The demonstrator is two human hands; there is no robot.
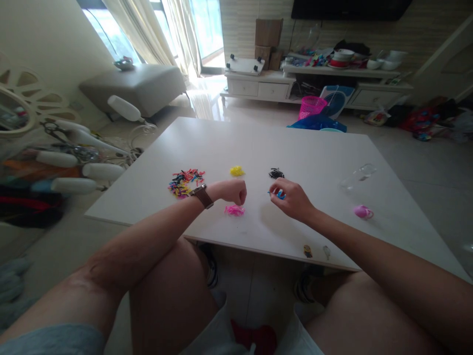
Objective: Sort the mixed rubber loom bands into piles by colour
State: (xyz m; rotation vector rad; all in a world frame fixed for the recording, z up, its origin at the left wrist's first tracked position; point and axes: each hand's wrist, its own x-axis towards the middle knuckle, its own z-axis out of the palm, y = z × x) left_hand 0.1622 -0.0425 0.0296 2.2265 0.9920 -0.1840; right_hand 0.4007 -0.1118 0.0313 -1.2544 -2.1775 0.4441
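Three heaps — yellow pieces (237, 171), mixed pieces (182, 182), pink pieces (235, 211) — lay left of the black pile (276, 173), a purple object (362, 212) right. Nearer you than that pile, your right hand (293, 198) curled half-open at blue pieces (281, 195), grip unclear; leftward, your left hand (235, 191) was fisted, contents hidden. Beyond the pile, the white table (314, 148) stretched to its far edge.

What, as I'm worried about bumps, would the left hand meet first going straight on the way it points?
Probably the right hand, across the gap, at the blue pieces. Depth is hard to judge here, so the left hand might pass above or below it.
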